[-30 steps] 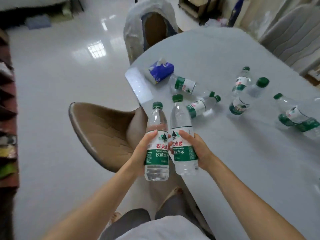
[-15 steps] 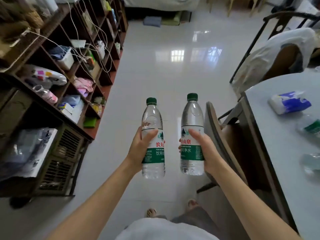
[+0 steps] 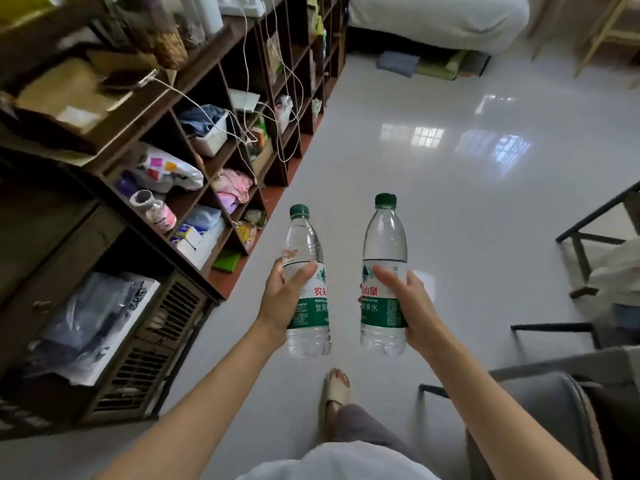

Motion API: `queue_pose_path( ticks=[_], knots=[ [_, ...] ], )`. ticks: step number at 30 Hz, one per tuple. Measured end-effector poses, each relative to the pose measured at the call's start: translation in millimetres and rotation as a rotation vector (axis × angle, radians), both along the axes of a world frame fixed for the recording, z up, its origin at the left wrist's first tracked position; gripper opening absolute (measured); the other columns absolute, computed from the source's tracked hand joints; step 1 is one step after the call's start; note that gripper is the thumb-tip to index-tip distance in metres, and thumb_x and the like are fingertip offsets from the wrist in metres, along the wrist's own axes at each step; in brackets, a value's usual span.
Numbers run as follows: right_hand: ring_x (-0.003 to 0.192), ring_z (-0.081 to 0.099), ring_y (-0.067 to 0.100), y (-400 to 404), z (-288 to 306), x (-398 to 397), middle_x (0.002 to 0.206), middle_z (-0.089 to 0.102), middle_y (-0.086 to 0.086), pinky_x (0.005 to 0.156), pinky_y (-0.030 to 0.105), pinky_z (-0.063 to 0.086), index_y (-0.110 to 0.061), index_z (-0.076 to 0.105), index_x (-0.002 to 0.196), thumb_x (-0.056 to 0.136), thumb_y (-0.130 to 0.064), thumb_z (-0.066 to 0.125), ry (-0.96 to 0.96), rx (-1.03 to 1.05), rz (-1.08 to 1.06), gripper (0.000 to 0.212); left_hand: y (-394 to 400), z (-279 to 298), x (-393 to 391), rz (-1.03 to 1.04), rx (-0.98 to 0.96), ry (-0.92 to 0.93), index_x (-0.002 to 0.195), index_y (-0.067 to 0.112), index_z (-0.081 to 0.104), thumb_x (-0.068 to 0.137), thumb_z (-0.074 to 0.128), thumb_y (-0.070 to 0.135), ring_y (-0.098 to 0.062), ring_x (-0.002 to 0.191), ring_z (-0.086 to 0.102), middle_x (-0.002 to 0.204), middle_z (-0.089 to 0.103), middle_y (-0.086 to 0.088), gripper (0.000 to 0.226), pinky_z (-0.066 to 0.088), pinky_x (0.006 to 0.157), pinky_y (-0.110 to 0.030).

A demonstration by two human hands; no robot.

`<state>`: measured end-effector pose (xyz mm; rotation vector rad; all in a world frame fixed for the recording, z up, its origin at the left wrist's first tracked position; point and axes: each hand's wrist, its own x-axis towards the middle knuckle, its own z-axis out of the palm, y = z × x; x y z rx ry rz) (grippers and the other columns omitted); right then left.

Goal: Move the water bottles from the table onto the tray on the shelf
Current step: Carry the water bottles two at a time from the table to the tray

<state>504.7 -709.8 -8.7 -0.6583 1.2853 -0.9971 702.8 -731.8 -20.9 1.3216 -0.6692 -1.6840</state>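
Each hand carries one upright water bottle, the left hand wrapping fingers round the left bottle and the right hand round the right bottle, presumably for the shelf leftward, whose tray I cannot pick out.

White top, grey trousers, beige slipper.

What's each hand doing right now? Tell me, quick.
Left hand: grips the left water bottle, held upright.
Right hand: grips the right water bottle, held upright.
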Motion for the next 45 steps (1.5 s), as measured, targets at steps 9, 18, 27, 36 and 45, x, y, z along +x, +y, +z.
queue_pose_path(
  ticks=[9, 18, 27, 36, 45],
  knots=[
    [0.085, 0.071, 0.028, -255.5, 35.5, -12.9, 0.097, 0.072, 0.010, 0.069, 0.039, 0.058, -0.018, 0.057, 0.113, 0.085, -0.027, 0.067, 0.114, -0.104, 0.130, 0.031, -226.8, 35.8, -22.0, 0.082, -0.083, -0.049, 0.125, 0.016, 0.050, 0.088, 0.066, 0.017, -0.019, 0.074, 0.073, 0.094, 0.073, -0.007, 0.041, 0.059, 0.064, -0.033],
    [0.089, 0.073, 0.026, -507.2, 35.1, -29.1, 0.101, 0.073, 0.010, 0.075, 0.041, 0.060, -0.017, 0.058, 0.116, 0.081, -0.030, 0.072, 0.165, -0.151, 0.027, 0.040, -491.5, 33.5, -44.2, 0.000, -0.183, -0.133, 0.128, 0.015, 0.051, 0.085, 0.070, 0.021, -0.020, 0.087, 0.073, 0.107, 0.072, -0.011, 0.047, 0.059, 0.070, -0.033],
    [0.088, 0.071, 0.032, -722.9, 52.6, -111.1, 0.098, 0.072, 0.015, 0.076, 0.045, 0.060, -0.013, 0.061, 0.110, 0.083, -0.030, 0.070, 0.173, -0.133, -0.210, 0.033, -747.5, 53.5, -124.3, -0.240, -0.283, -0.196, 0.128, 0.024, 0.050, 0.078, 0.075, 0.033, -0.024, 0.096, 0.072, 0.109, 0.072, -0.006, 0.056, 0.057, 0.082, -0.043],
    [0.079, 0.070, 0.028, -961.2, 40.6, -213.5, 0.096, 0.071, 0.015, 0.069, 0.039, 0.058, -0.011, 0.059, 0.115, 0.083, -0.033, 0.071, 0.089, -0.105, -0.239, 0.041, -979.7, 52.6, -231.2, -0.213, -0.314, -0.210, 0.124, 0.020, 0.050, 0.076, 0.074, 0.033, -0.030, 0.092, 0.072, 0.109, 0.069, -0.014, 0.055, 0.060, 0.079, -0.045],
    [0.080, 0.071, 0.024, -1223.5, 77.1, -236.1, 0.095, 0.071, 0.011, 0.071, 0.041, 0.059, -0.017, 0.058, 0.112, 0.083, -0.034, 0.071, 0.144, -0.205, -0.045, 0.036, -1211.7, 88.6, -251.8, 0.024, -0.358, -0.207, 0.117, 0.027, 0.055, 0.077, 0.074, 0.030, -0.026, 0.096, 0.071, 0.109, 0.070, -0.008, 0.045, 0.058, 0.082, -0.042]
  ],
)
